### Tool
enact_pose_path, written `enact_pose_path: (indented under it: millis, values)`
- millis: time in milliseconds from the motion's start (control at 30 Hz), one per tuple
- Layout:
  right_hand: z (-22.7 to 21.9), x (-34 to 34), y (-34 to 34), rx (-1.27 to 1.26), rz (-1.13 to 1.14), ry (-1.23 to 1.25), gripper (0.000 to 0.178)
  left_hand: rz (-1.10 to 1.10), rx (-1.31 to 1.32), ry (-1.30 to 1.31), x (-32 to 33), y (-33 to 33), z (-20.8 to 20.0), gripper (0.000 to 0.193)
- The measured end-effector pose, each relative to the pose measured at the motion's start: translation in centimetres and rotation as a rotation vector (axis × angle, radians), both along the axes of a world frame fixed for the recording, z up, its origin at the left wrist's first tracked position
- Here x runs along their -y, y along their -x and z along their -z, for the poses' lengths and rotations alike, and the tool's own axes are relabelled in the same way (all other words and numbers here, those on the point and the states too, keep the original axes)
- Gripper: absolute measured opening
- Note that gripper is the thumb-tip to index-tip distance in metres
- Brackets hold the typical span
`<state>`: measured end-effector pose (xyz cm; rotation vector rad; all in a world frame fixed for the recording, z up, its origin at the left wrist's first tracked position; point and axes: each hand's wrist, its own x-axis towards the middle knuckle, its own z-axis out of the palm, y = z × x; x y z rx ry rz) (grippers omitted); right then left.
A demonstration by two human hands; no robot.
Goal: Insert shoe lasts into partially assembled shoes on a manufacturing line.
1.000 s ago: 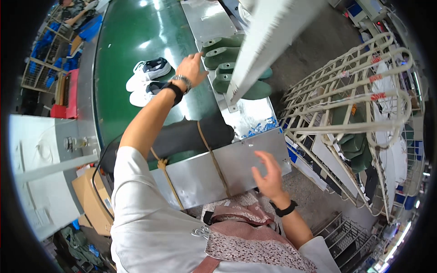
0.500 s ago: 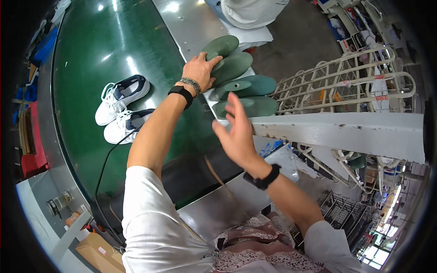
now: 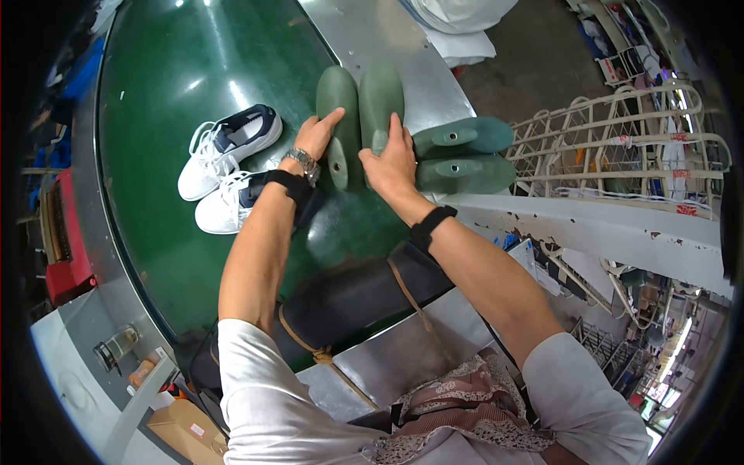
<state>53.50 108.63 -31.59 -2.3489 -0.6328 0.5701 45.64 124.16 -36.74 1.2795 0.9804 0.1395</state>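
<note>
- Left green last (image 3: 338,91) and right green last (image 3: 382,87) stand side by side at the centre of the clock, toes toward twelve; the first is over the green belt (image 3: 167,85), the second by the belt's border with the metal ledge (image 3: 368,31).
- Left hand (image 3: 312,142) comes up from seven o'clock and is closed on the left green last from its nine o'clock side, a digit lying over the top; the rest of its fingers are partly hidden. A hole shows at this last's near end.
- Right hand (image 3: 394,169) reaches in from five o'clock, thumb and fingers parted only by the near end of the right green last, which it grips. Whether either last is raised off the surface, I cannot tell.
- Toward three o'clock, just beside the right hand, lie an upper last (image 3: 487,135) and a lower last (image 3: 484,177), toes pointing to three, each with a hole in its top.
- Between eight and nine o'clock, two white shoes (image 3: 200,177) with dark linings sit on the belt, near the left forearm.
- At six o'clock, a black roll (image 3: 349,302) lies across the belt's near end, bound with brown cords (image 3: 404,287).
- Farther off toward three is a cream wire rack (image 3: 612,147); a pale beam (image 3: 620,232) runs below it, between three and four.
- A cardboard box (image 3: 182,422) is at seven, and a white bundle (image 3: 469,14) between one and two.
</note>
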Motion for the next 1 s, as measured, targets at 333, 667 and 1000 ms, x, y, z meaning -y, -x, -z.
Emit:
enact_pose_path:
  millis: [333,667,1000]
  values:
    - [-2.6,4.4,1.2,-0.68,0.09,-0.425,0.082,-0.167,0.011,0.198,3.9,3.1,6.3,0.05]
    - [-8.6,11.2,4.5,-0.904,-0.177,-0.539,0.085,-0.312,0.248,0.315,11.9,11.7,3.3,0.042]
    - [-19.7,32.9,2.7,-1.276,-0.227,-0.799,0.073,-0.141,0.36,0.358,32.5,16.2,-10.0,0.064]
